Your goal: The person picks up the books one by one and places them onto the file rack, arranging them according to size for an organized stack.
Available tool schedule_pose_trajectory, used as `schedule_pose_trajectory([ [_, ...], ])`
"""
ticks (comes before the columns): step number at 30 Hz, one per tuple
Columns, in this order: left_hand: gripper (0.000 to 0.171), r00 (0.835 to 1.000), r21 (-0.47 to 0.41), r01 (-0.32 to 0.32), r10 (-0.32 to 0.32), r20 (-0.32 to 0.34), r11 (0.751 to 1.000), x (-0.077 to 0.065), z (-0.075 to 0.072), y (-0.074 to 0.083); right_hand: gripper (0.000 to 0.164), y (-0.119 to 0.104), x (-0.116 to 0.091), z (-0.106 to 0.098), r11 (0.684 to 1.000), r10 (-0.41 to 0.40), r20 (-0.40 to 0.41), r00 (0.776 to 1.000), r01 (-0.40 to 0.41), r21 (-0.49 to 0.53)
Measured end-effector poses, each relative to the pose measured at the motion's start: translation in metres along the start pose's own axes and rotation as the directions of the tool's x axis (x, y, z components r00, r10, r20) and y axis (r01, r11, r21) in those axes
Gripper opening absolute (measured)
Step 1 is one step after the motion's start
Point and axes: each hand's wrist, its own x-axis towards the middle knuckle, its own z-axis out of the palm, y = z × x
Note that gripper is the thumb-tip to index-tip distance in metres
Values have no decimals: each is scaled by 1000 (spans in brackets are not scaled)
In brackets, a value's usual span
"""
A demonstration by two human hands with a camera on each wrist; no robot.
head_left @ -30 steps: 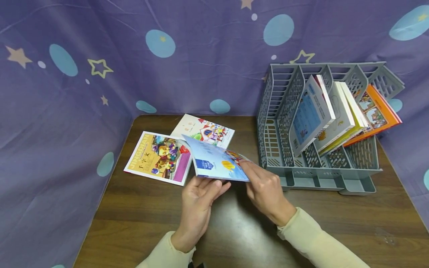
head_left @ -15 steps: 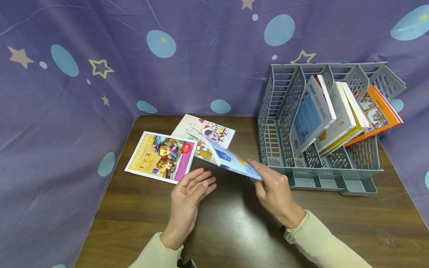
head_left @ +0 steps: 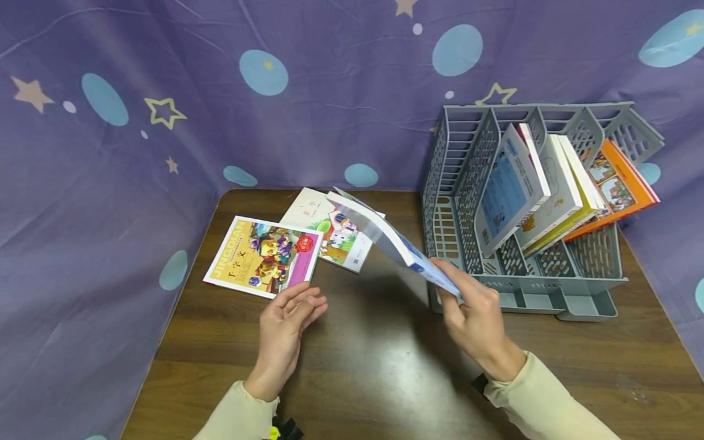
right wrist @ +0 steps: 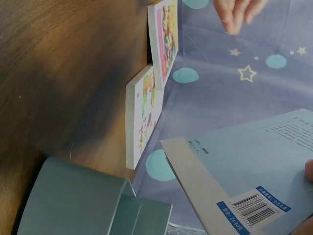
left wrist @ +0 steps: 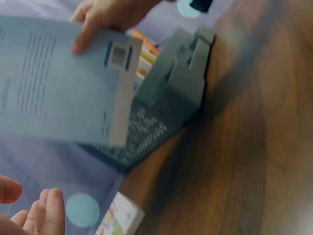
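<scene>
My right hand (head_left: 477,318) grips one end of a thin blue book (head_left: 398,241), held tilted above the table. Its light blue back cover with a barcode (right wrist: 254,209) faces the right wrist camera. My left hand (head_left: 286,333) is empty, fingers loosely bent, just in front of a yellow and purple book (head_left: 264,256) lying flat. Behind that, a white picture book (head_left: 308,205) lies partly under it and is partly hidden by the blue book.
A grey desktop file rack (head_left: 459,269) stands at the right of the wooden table (head_left: 352,379). White, yellow and orange books (head_left: 627,189) lean in its compartments. A purple patterned cloth (head_left: 330,110) hangs behind and at the left.
The left hand has let go of the blue book and drawn back left. The right hand has carried the book right, toward the rack, and the book is now seen more edge-on.
</scene>
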Motion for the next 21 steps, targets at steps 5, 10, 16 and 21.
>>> schedule_pose_trajectory([
  [5, 30, 999, 19, 9, -8, -45, 1000, 10, -17, -2, 27, 2, 2, -11, 1000, 9, -41, 999, -9, -3],
  [10, 32, 995, 51, 33, -28, -97, 998, 22, -31, -2, 26, 3, 4, -24, 999, 13, -100, 995, -16, -30],
  [16, 35, 985, 179, 12, 19, -170, 984, 43, -55, 1, 22, 0, 9, -40, 997, 38, -204, 978, -50, -54],
  [21, 42, 975, 270, 6, 54, -216, 963, 57, -76, 8, 18, -1, 12, -54, 993, 72, -266, 961, -95, -73],
])
